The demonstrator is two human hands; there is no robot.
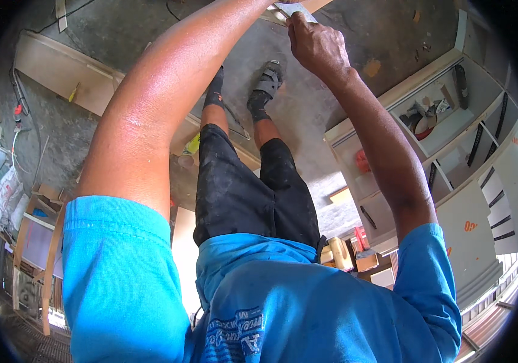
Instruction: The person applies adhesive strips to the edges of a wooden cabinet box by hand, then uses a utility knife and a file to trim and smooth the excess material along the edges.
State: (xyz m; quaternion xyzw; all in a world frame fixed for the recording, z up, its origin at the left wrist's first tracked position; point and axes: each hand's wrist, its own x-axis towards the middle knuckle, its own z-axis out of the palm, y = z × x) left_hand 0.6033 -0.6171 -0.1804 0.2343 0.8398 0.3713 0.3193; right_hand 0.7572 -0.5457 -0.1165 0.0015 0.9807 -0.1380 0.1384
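My right hand (pixel 321 49) is raised at the top edge, its fingers curled closed on the edge of a pale, flat strip (pixel 300 9). The picture cuts off most of that strip, so I cannot tell its kind. My left forearm (pixel 180 51) reaches up to the same spot. Only a sliver of my left hand (pixel 271 2) shows beside the strip, and its fingers lie beyond the edge. A tan board edge (pixel 317 5) appears just behind the strip.
A light cabinet carcass (pixel 386 100) with compartments and loose tools lies on the right. Long boards (pixel 59 69) rest on the concrete floor (pixel 150 21) at the left. Plastic sacks (pixel 2 184) and a cable (pixel 20 91) are at far left. Yellowish containers (pixel 339 254) stand near my side.
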